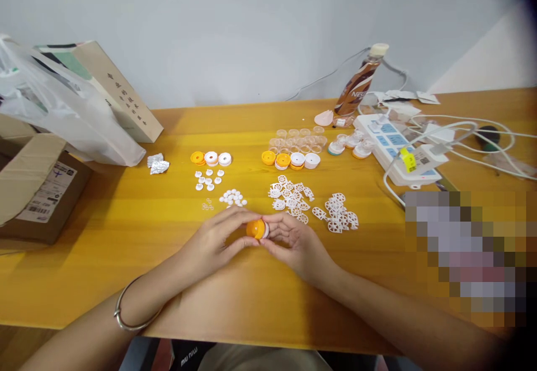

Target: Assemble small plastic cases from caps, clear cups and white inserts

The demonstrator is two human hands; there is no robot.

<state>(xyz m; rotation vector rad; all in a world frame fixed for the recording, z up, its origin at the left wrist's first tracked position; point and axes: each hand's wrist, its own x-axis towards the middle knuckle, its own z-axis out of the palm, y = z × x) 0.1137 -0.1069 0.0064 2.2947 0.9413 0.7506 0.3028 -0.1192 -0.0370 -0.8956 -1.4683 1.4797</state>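
I see both hands drawn together above the wooden table with a yellow-brown grain (235, 304), short of the scattered small parts and in from the near edge. The left hand (224, 234) and the right hand (296, 242) are both clamped on one round orange-and-white plastic piece (255, 229), which sits between their fingertips. Its orange face turns toward the left hand, its white rim toward the right. I cannot tell whether the hands rest on the surface. A silver metal bangle (118, 310) circles the left forearm.

Just beyond the left fingers I find a cluster of small white round buttons (233, 197), with tiny clear rings (207, 206) at its left. Past the right fingers lie flat white spoked plastic pieces (278, 205), with a second pile of spoked parts (334, 226) nearer the right edge.

Farther out, I make out orange and white round caps (297, 159) in a row, and behind them clear plastic cups (300, 148). Toward the far right corner stand a brown-labelled bottle with a cream cap (357, 91) and a white power strip with blue sockets (388, 139). At the left edge sits a brown cardboard box (62, 214).
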